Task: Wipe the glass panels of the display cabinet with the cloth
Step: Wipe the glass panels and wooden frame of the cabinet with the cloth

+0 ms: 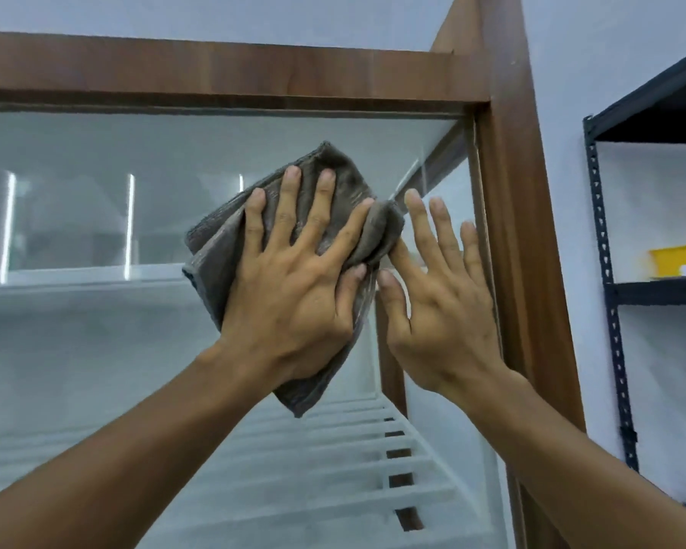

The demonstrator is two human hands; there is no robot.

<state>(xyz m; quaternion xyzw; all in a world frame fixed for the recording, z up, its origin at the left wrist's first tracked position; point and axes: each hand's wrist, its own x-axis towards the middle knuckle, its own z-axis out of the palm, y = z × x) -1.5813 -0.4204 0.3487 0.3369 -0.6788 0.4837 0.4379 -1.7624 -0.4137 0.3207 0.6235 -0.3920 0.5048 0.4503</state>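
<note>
We press the grey cloth (230,247) flat against the glass panel (96,200) of the display cabinet (507,215), high on the pane and toward its right side, just below the brown wooden top rail (214,73). Our left hand (290,295) lies on top of the cloth with all fingers spread and extended; the palm and fingertips pin the fabric to the glass, and the thumb rests along the cloth's right edge. The cloth is folded, with one corner pointing up above the fingertips and another hanging down below the left wrist. Our right hand (440,311) sits just to the right of the left hand, fingers straight and loosely spread, palm toward the glass near the wooden right upright; it grips nothing, and its index finger touches the bunched right edge of the cloth. Through the pane we see white shelves (353,449) inside the cabinet, with bright vertical light reflections on the left. To the far right, a dark metal rack (602,271) stands against the pale wall and carries a yellow object (674,261) on one shelf.
</note>
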